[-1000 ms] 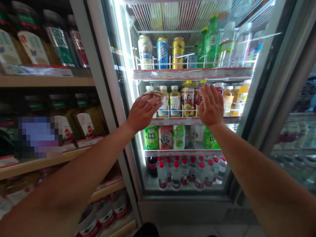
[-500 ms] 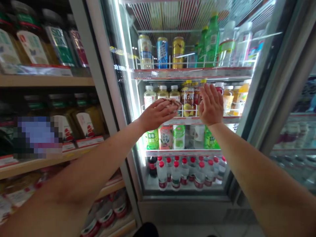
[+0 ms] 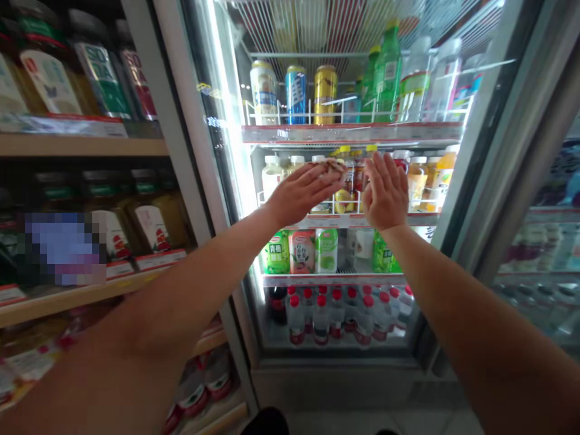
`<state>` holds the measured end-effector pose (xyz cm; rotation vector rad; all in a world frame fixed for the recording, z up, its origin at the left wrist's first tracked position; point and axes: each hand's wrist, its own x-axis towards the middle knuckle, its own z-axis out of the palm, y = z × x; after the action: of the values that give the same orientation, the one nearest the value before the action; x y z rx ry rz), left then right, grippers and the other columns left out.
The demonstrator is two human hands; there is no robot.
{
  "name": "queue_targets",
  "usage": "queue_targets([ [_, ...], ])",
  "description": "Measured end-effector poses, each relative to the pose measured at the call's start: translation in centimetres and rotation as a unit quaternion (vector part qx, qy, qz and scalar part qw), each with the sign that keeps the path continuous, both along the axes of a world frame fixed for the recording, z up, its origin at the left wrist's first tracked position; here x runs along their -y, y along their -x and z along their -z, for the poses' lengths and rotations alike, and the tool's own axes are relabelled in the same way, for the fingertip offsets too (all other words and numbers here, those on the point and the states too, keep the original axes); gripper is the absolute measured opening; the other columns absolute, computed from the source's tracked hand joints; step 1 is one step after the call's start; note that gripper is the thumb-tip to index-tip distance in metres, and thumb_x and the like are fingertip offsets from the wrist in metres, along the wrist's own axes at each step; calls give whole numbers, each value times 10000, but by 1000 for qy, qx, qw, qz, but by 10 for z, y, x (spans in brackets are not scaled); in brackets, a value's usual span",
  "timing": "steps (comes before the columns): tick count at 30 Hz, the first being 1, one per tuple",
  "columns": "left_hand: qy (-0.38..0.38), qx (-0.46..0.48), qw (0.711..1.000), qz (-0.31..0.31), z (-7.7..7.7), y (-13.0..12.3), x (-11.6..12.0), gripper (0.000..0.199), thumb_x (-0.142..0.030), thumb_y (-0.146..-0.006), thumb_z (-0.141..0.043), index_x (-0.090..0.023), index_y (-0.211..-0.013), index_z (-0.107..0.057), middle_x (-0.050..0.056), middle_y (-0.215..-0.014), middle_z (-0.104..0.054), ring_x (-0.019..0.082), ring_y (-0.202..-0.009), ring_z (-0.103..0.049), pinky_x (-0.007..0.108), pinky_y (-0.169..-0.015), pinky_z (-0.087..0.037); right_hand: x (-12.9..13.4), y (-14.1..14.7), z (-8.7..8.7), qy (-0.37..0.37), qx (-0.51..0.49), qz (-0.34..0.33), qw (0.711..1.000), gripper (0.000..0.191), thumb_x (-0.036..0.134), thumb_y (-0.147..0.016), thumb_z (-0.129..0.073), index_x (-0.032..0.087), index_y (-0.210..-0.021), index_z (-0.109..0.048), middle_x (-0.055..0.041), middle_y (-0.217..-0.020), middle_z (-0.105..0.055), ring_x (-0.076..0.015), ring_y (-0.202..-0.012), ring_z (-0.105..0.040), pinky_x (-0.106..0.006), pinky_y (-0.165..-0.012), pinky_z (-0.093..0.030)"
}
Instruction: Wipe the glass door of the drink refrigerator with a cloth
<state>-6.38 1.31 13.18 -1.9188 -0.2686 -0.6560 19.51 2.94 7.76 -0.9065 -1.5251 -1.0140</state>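
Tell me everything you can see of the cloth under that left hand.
The cloth looks like soft fabric, pale with reddish-brown patches. Its creased, crumpled edge shows past the left hand, which lies flat over it and hides the rest. It appears pressed against the cooler's glass door, partly in front of a yellow-capped bottle inside.

1. On my left I see store shelving with pale wooden boards and label strips along the front edges, dim toward the back.
2. A grey upright divides it from the display cooler, whose base is plain grey.
3. A white light strip runs down the cooler's left inner side, brightening its shelves; I make out a wire rack at the top.
4. To my right, a second cooler sits darker.
5. Below, I see greyish floor tiles with thin joints.
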Motion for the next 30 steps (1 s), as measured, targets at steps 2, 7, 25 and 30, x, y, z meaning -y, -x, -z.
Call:
queue_targets([
  [2, -29, 76, 997, -3, -12, -4, -1, 521, -106, -1041, -403, -261, -1538, -416, 47, -1518, -539, 256, -1438, -457, 478, -1214, -379, 0, 0, 0, -7, -1, 3, 1000, 598, 232, -982, -338, 211, -1578, -387, -78, -1612, -434, -259, -1537, -318, -542, -1247, -267],
  [7, -63, 201, 978, -16, -10, -13, -4, 463, -122, -1037, -394, -169, -1489, -481, 109, -1508, -539, 308, -1441, -447, 506, -1206, -383, 0, 0, 0, -9, 3, 1, 1000, 597, 229, -978, -353, 196, -1572, -395, -89, -1609, -438, -264, -1537, -318, -544, -1245, -269],
  [25, -15, 41, 998, 34, -17, 16, -18, 471, -144, -1064, -363, -248, -1519, -426, 68, -1524, -527, 261, -1471, -428, 503, -1231, -376, 0, -1, 1, 10, 2, -10, 1000, 617, 243, -978, -348, 225, -1595, -349, -70, -1631, -405, -268, -1550, -285, -559, -1255, -242],
  [30, -11, 53, 997, 54, -12, 17, -17, 577, -125, -1027, -419, -212, -1583, -289, 116, -1555, -484, 264, -1507, -366, 480, -1230, -387, 5, 11, 0, -9, -46, -28, 999, 555, 233, -978, -343, 177, -1518, -459, -110, -1570, -484, -265, -1526, -331, -537, -1254, -253],
])
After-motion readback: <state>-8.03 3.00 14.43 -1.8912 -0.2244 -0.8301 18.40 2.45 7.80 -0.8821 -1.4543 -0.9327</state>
